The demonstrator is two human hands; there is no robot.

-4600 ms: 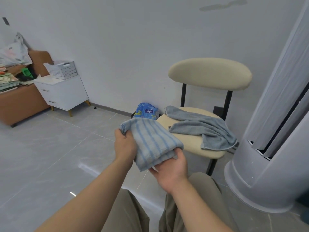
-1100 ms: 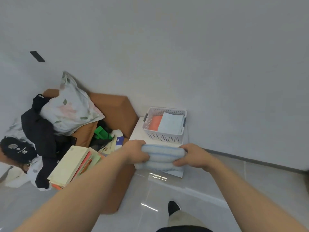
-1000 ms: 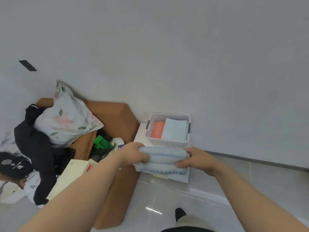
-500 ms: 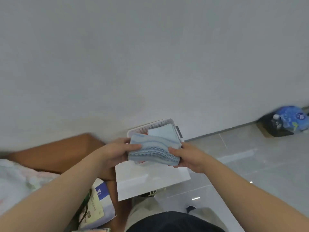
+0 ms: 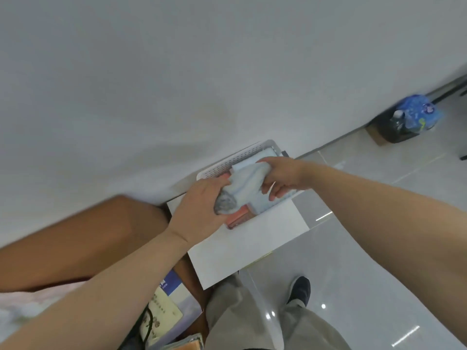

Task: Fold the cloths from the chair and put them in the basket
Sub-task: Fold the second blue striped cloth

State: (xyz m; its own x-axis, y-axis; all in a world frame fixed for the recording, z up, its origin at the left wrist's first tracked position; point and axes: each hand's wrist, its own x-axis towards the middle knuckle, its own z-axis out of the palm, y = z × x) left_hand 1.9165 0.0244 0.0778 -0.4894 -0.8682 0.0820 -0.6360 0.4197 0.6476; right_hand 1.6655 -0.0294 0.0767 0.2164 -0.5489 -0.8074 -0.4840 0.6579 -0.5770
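White cabinet top (image 5: 242, 246) bears basket (image 5: 235, 157), grey wall (image 5: 177, 72) behind, glossy tile floor (image 5: 379, 223); left grip (image 5: 199, 205), right grip (image 5: 283, 174) clasp folded cloth (image 5: 249, 184).

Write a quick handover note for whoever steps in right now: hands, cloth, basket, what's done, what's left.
Left hand grips the folded pale blue cloth at its left end; right hand grips the right end.
Cloth is over the white basket on the white cabinet; an orange cloth already lies inside.
Done: this cloth folded and brought to the basket.
Left: lower it in, release. Chair is out of view, so remaining cloths cannot be checked.
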